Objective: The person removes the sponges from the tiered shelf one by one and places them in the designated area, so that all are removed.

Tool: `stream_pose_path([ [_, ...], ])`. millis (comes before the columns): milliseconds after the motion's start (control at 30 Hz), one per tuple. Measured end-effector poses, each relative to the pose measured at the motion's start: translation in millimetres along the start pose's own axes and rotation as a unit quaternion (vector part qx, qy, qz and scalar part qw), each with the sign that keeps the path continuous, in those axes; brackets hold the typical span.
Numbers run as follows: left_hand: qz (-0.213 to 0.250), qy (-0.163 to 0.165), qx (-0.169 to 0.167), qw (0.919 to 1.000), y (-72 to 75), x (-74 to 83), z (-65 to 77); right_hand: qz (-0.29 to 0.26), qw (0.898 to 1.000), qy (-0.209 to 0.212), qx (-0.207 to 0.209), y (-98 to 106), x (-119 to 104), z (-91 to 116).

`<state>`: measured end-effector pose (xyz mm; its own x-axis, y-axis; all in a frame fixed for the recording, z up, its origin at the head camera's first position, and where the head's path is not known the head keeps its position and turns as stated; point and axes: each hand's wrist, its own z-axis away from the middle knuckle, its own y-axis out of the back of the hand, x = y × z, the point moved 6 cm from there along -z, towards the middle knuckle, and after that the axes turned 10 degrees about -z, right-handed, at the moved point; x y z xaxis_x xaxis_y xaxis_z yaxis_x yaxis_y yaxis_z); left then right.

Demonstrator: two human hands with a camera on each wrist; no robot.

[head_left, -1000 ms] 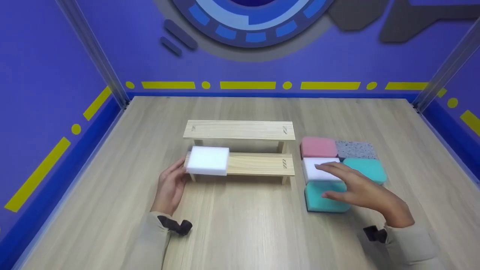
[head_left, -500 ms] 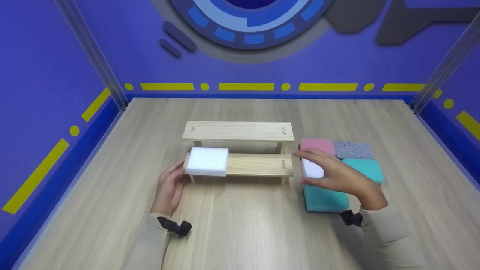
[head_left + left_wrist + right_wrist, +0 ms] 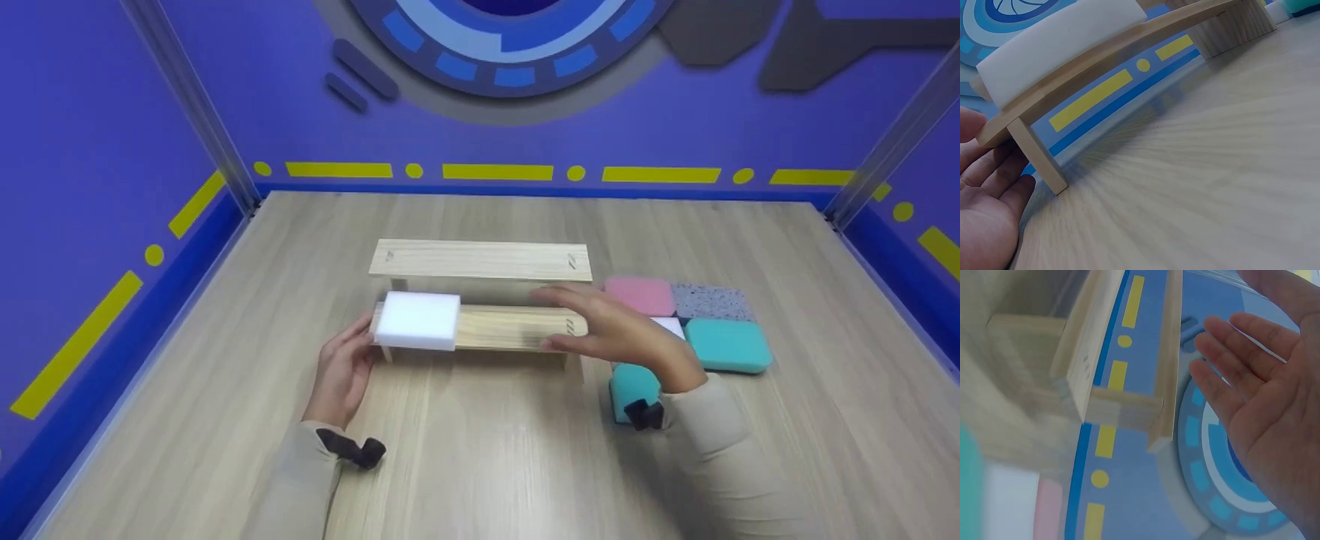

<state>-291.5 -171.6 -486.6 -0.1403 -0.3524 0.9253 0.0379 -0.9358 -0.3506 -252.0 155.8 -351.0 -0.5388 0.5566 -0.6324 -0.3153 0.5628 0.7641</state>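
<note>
A small two-step wooden rack (image 3: pixel 480 259) stands on the table. A white sponge block (image 3: pixel 418 321) lies on the left end of its lower step (image 3: pixel 499 328). My left hand (image 3: pixel 341 371) holds that step's left end, thumb at the edge and fingers below, as the left wrist view shows. Over the right end of the lower step hovers my right hand (image 3: pixel 619 330), fingers spread and holding nothing. In the right wrist view its palm (image 3: pixel 1275 422) is bare and stands apart from the rack (image 3: pixel 1086 354).
Right of the rack lie a pink sponge (image 3: pixel 640 295), a speckled grey one (image 3: pixel 712 301), a white one (image 3: pixel 667 325) partly hidden by my right hand, and two teal ones (image 3: pixel 727 345), the front one partly covered by my right arm. Blue walls (image 3: pixel 480 142) bound the table.
My right hand has moved left, from above the sponges to above the lower step's right end, carrying nothing. The left hand and the white sponge on the step have stayed put.
</note>
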Motion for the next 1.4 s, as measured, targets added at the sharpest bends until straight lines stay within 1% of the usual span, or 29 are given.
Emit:
stream_pose_path([
  [167, -0.001, 0.003, 0.001, 1.0000, 0.5, -0.9, 0.3, -0.019, 1.000, -0.015, -0.010, -10, -5, -19],
  [267, -0.008, 0.002, 0.001, 1.0000, 1.1, -1.4, 0.6, -0.023, 0.999, -0.022, -0.008, -15, -7, -30],
  [500, -0.016, 0.004, 0.005, 0.9998, 1.1, -0.9, -0.6, -0.023, 1.000, -0.018, 0.006, -28, -12, -50],
  [700, -0.009, 0.004, 0.007, 0.9999, 0.7, -1.4, 0.1, -0.025, 1.000, -0.005, 0.018, -38, -15, -65],
  [967, -0.018, 0.006, 0.010, 0.9998, 1.3, -1.4, -1.0, -0.047, 0.999, 0.003, 0.013, -54, -16, -79],
  [1067, -0.024, 0.008, 0.010, 0.9996, 1.4, -1.4, -1.3, -0.041, 0.999, 0.008, 0.013, -59, -19, -84],
  [1233, -0.021, 0.007, 0.007, 0.9997, 1.3, -1.0, -0.6, -0.021, 0.999, 0.018, 0.018, -67, -24, -89],
  [1400, -0.019, 0.005, 0.009, 0.9998, 1.4, -1.2, -0.1, -0.009, 1.000, 0.011, 0.021, -76, -25, -94],
])
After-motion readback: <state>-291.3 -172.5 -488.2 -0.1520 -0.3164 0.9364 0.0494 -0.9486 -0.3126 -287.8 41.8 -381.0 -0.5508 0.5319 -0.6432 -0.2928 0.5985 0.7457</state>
